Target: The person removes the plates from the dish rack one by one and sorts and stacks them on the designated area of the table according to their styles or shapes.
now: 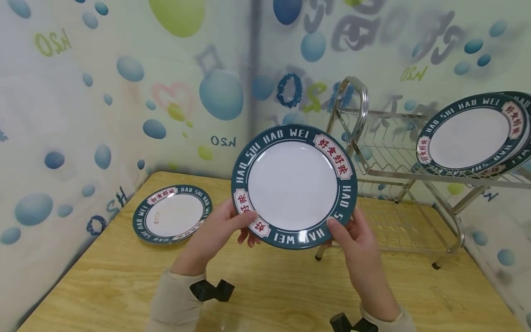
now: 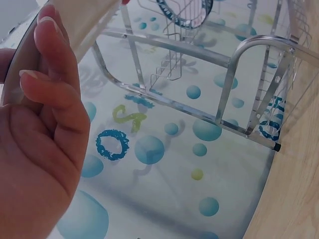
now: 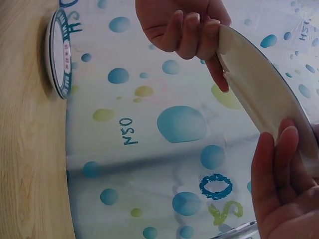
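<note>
A round white plate with a dark green lettered rim is held up above the table, its face toward the head camera. My left hand grips its lower left rim, thumb on the front and fingers behind. On the lower right, my right hand pinches the rim the same way. In the right wrist view the pale underside of the plate shows, with fingertips of both hands against it. The left wrist view has the left hand's curled fingers along the plate's back.
Another green-rimmed plate lies on the wooden table at the left. At the right stands a two-tier metal dish rack, with matching plates leaning in its upper tier. A bubble-patterned wall covering rises behind the table.
</note>
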Demonstrator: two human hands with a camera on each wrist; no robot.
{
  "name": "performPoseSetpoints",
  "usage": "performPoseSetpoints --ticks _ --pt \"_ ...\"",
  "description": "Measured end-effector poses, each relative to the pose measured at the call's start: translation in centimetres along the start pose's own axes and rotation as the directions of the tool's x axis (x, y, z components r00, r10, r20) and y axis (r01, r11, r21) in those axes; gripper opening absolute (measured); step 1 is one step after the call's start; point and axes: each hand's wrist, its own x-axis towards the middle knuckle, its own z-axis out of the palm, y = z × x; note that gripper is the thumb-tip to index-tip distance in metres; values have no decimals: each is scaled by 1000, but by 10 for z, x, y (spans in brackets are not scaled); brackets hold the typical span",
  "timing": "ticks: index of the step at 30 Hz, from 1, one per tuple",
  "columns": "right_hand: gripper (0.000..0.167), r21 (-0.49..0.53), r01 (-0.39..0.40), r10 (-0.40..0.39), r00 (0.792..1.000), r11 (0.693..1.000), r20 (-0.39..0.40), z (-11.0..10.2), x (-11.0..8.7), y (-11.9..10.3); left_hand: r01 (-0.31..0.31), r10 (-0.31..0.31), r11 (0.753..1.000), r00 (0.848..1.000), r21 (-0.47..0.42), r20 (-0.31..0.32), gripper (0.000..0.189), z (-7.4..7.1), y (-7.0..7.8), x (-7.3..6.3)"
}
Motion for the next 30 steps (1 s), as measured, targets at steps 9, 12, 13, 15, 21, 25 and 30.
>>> performPoseSetpoints --ticks 9,12,13,15,21,25,30 --pt "53 25 6 -6 1000 1000 10 -3 3 0 15 -15 1000 999 -10 -45 23 -5 2 -3" --pt "56 33 10 -10 1000 999 11 -4 3 -1 18 -18 1000 998 -7 -65 24 -7 1 -4" --pt "56 39 11 -12 1000 999 13 -4 2 -1 18 -18 1000 997 -3 -70 24 -8 1 -4" --pt "56 48 18 -19 1000 999 20 -5 2 -1 25 -25 1000 997 0 -76 24 -9 1 -4" --pt "55 46 74 -76 996 996 43 -6 4 -2 46 -45 999 993 7 -112 28 -14 2 -5" --pt "54 39 103 -105 994 994 43 -8 4 -4 64 -65 998 986 -9 -154 30 -15 5 -6" --pt "54 49 117 -118 992 992 31 -10 4 -5 46 -49 999 984 -22 -173 31 -18 6 -7"
